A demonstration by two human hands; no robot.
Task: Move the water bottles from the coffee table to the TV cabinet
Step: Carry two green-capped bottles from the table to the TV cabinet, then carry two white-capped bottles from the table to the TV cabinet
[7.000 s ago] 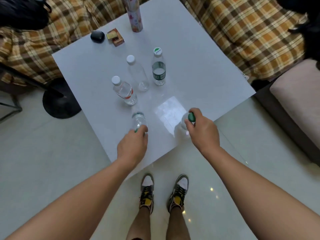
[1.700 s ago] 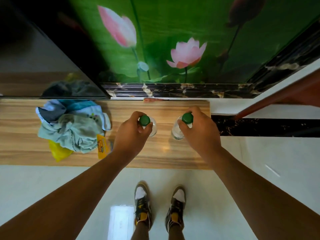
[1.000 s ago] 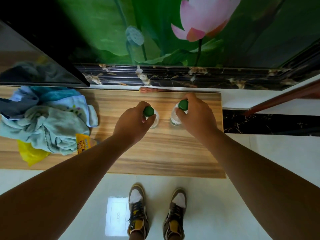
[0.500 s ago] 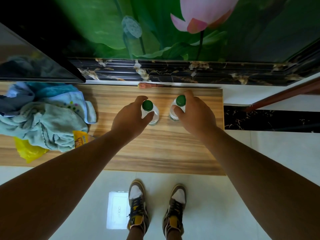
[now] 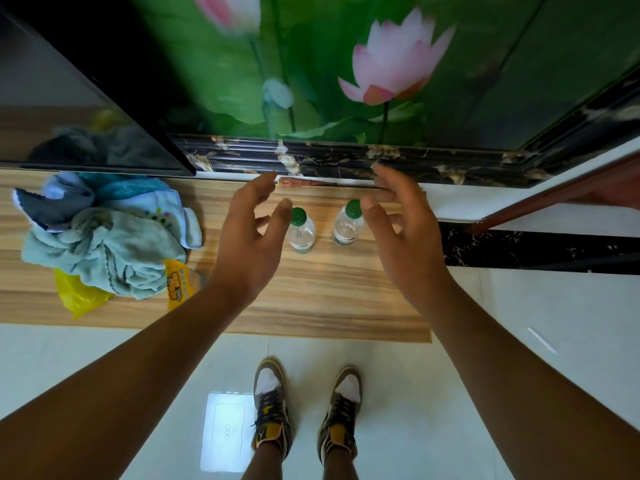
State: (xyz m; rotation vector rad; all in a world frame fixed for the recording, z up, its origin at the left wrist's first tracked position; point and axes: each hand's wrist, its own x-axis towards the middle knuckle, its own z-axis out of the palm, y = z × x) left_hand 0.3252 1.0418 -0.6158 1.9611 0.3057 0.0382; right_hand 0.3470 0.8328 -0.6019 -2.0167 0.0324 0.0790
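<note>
Two clear water bottles with green caps stand upright side by side on the wooden TV cabinet (image 5: pixel 311 299), near its right end. The left bottle (image 5: pixel 301 232) and the right bottle (image 5: pixel 348 225) are a small gap apart. My left hand (image 5: pixel 251 237) hovers just left of the left bottle, fingers spread, holding nothing. To the right of the right bottle, my right hand (image 5: pixel 398 233) is likewise open and off the bottle.
A pile of blue and grey towels (image 5: pixel 104 233) over a yellow bag (image 5: pixel 78 296) lies on the cabinet's left part. A black TV (image 5: pixel 86 98) stands behind it. A small orange object (image 5: pixel 294 182) lies at the cabinet's back edge. My shoes (image 5: pixel 304 410) are on white tile.
Both hands have let go of the bottle caps and lifted away with fingers spread. The bottles now stand alone on the cabinet.
</note>
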